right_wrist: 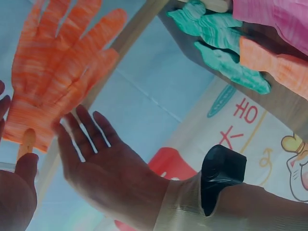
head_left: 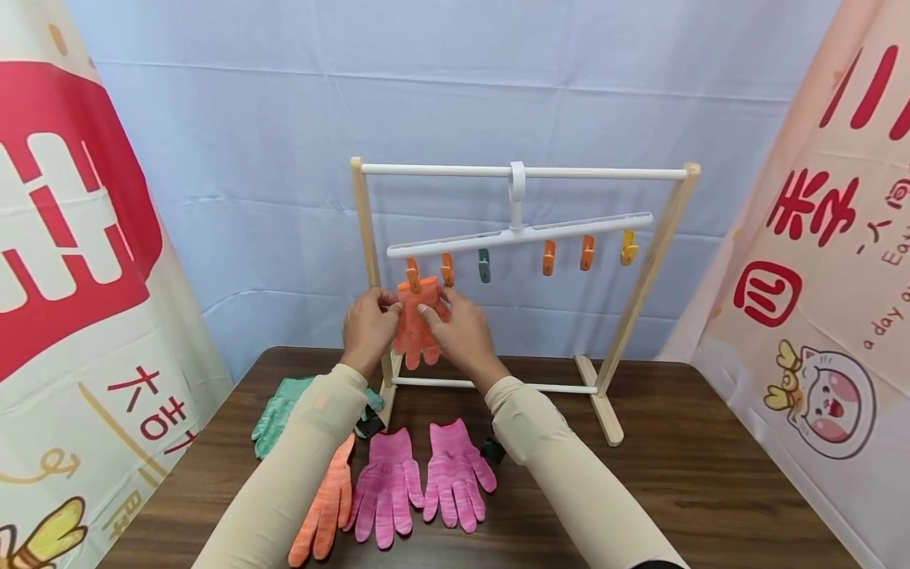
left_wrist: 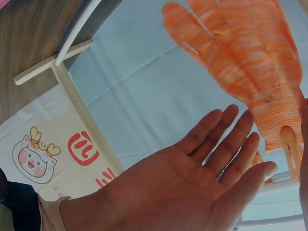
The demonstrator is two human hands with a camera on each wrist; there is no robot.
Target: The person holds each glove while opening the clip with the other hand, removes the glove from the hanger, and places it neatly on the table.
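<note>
An orange knit glove [head_left: 417,320] hangs fingers-down, its cuff in the orange clip [head_left: 413,275] at the left end of a white hanger [head_left: 462,242]. My left hand [head_left: 370,328] is at the glove's left edge; in the right wrist view its fingers are nearly straight, tips by the cuff. On the other side, my right hand [head_left: 458,328] has its thumb overlapping the glove front in the head view. The left wrist view shows the right hand's fingers [left_wrist: 211,139] extended, fingertips beside the cuff and thumb spread apart.
The hanger hooks over a wooden stand [head_left: 643,292] with white bars; several other clips [head_left: 587,253] dangle from it. Two pink gloves [head_left: 387,490], another orange glove [head_left: 327,506] and green gloves [head_left: 284,407] lie on the brown table [head_left: 682,474]. Printed cloths hang at both sides.
</note>
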